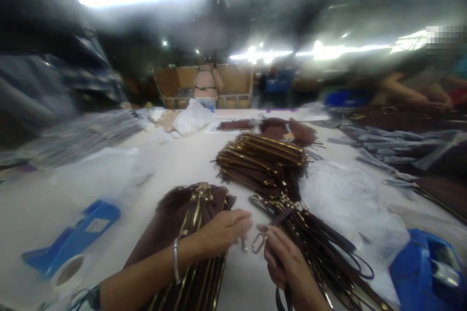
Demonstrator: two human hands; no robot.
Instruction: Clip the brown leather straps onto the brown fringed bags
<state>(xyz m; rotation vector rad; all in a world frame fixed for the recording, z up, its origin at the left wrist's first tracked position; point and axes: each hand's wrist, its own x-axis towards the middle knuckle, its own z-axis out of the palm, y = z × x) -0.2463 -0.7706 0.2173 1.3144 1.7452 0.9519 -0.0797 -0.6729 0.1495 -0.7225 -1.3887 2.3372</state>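
My left hand (pixel 231 227), a bangle on its wrist, reaches over a stack of dark brown zippered pouches (pixel 164 223). Its fingers are pinched together, and a small metal piece (pixel 244 246) shows just below them; what it belongs to is hidden. In my right hand (pixel 286 260) is a dark wrist strap, its metal snap hook (pixel 260 243) poking out past the fingertips toward the left hand. The strap's loop hangs below the palm. Beside the right hand lies a pile of dark straps (pixel 328 248) with metal hooks.
Behind the straps sits another stack of gold-zippered pouches (pixel 260 160), with brown pieces (pixel 288 131) farther back. Clear plastic bags (pixel 343 199) lie to the right, near a blue container (pixel 425 272). A blue tape dispenser (pixel 75 238) and tape roll (pixel 69 272) are left. Other people work beyond.
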